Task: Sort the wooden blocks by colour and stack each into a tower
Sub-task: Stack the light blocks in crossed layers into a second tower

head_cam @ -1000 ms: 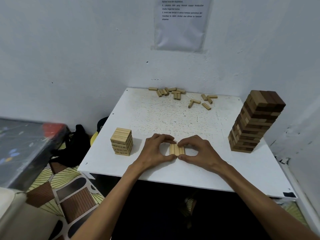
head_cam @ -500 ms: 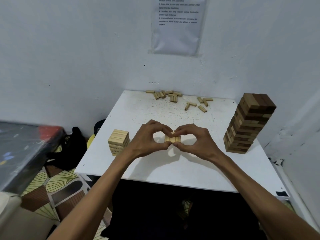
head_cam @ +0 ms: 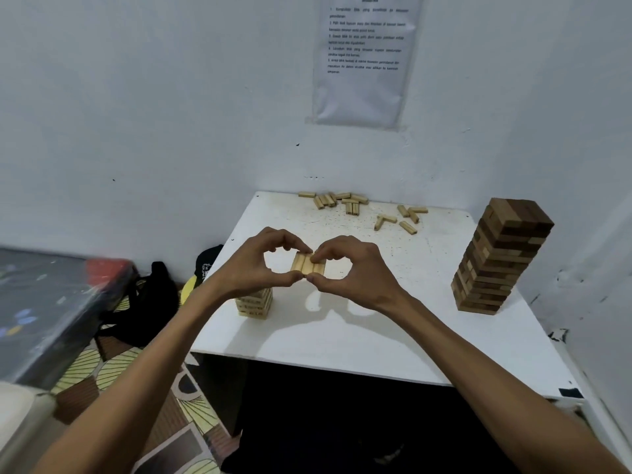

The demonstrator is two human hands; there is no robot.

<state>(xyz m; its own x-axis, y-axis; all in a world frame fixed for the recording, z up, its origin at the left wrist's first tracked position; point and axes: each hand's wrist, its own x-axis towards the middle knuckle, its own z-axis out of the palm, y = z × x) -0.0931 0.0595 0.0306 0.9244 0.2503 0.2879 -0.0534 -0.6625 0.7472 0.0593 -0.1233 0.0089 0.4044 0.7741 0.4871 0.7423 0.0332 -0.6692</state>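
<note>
The left hand (head_cam: 254,265) and right hand (head_cam: 355,268) together pinched a row of three pale blocks (head_cam: 307,263), thumbs at the near ends, forefingers at the far ends, long axes pointing away. The short pale tower (head_cam: 254,304) stood on the bench (head_cam: 376,336) below-left of the fingers (head_cam: 294,242), nearest the left wrist.

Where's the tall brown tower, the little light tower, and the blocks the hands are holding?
tall brown tower (head_cam: 502,261), head view, middle of its near side.
little light tower (head_cam: 255,305), head view, its lower front face.
held blocks (head_cam: 307,263), head view, top of the middle block.
</note>
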